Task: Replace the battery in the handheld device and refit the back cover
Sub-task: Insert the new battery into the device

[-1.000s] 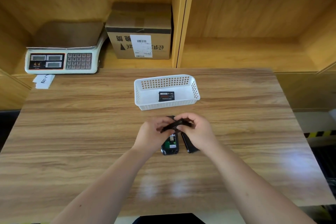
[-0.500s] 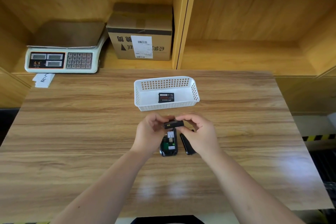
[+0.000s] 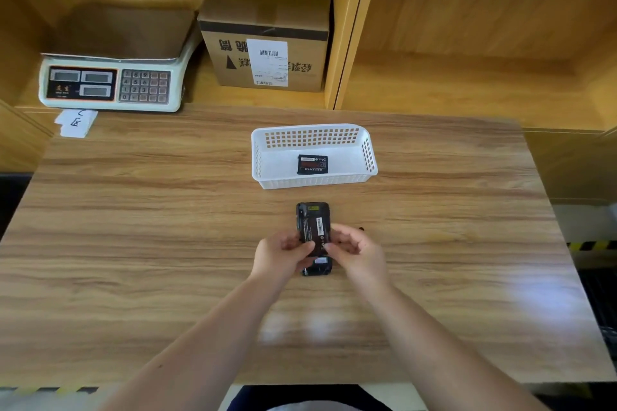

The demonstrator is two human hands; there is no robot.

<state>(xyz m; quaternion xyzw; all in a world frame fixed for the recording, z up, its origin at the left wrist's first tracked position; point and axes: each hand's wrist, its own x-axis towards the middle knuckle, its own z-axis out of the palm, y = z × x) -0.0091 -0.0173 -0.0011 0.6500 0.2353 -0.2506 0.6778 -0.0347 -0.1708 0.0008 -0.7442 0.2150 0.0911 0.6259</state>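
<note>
The black handheld device [image 3: 314,210] lies back-up on the wooden table, its cover off. A black battery [image 3: 313,228] with a white label sits in the open compartment. My left hand [image 3: 282,255] and my right hand [image 3: 359,252] meet at the battery's near end, with a thumb and fingertip from each side on it. The lower part of the device shows between my hands. The back cover is almost hidden behind my right hand; only a small black tip [image 3: 362,229] shows. A second black battery [image 3: 312,164] lies in the white basket [image 3: 267,160].
The basket stands just beyond the device. At the back left, on the shelf, are a weighing scale [image 3: 110,83] and a cardboard box [image 3: 267,40], with paper slips [image 3: 76,122] by the table's far left corner.
The battery was held in the air between both hands above the device. It has come down into the device's compartment, and my hands have dropped to the table with it.
</note>
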